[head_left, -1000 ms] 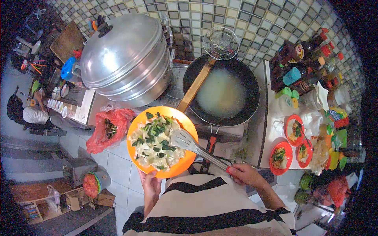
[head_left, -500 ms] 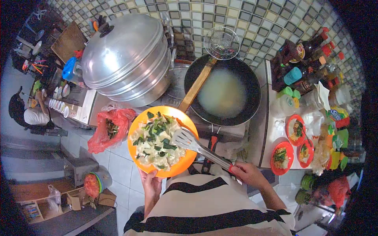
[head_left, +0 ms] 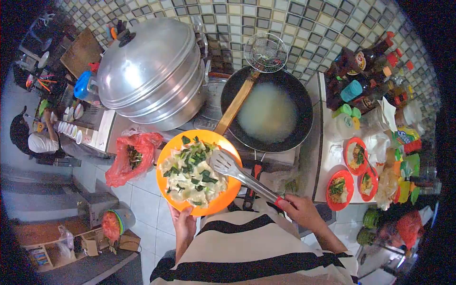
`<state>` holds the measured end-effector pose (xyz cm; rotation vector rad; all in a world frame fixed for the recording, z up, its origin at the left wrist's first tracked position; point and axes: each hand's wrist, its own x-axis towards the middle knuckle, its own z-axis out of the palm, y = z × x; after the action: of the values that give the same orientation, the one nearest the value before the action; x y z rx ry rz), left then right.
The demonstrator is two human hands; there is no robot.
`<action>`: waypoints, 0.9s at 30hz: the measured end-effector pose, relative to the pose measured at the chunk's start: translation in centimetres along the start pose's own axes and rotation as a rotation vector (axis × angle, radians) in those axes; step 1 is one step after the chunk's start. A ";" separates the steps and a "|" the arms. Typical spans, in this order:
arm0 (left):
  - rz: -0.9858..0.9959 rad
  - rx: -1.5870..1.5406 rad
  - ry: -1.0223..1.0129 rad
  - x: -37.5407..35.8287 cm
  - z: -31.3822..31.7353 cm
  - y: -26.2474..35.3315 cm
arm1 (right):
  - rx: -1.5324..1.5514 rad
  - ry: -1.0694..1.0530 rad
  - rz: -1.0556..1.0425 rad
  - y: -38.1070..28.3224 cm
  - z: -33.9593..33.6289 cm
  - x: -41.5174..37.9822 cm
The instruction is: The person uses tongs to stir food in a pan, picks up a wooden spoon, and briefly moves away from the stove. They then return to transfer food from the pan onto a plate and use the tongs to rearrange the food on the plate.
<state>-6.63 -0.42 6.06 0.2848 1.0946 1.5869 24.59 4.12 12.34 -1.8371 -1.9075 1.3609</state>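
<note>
Our L grip (head_left: 185, 219) holds the orange plate (head_left: 229, 192) at its 6 o'clock rim, w/ food (head_left: 192, 173) on it; our R grip (head_left: 295, 211), closed round the slotted utensil (head_left: 227, 164), has the plate approx. 10 o'clock.

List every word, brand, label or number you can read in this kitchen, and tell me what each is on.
"S": first letter on the green and yellow packet; the rest is too blurred to read.
Dark bottle with a round label: lettering too small to read.
Clear jar: its green marking is too blurred to read.
I can read no full word or number.
</note>
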 end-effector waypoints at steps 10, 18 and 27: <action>0.003 -0.013 0.016 -0.2 0.8 0.2 | 0.221 -0.181 0.055 2.6 0.5 1.5; -0.053 -0.057 0.003 -0.2 0.3 0.6 | 0.441 -0.313 0.093 4.2 1.2 2.0; -0.020 -0.009 -0.003 0.1 0.6 0.9 | 0.661 -0.425 0.191 4.3 1.8 1.9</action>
<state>-6.89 0.01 7.06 0.2695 1.0850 1.5722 25.97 4.17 7.51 -1.4922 -1.1839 2.2445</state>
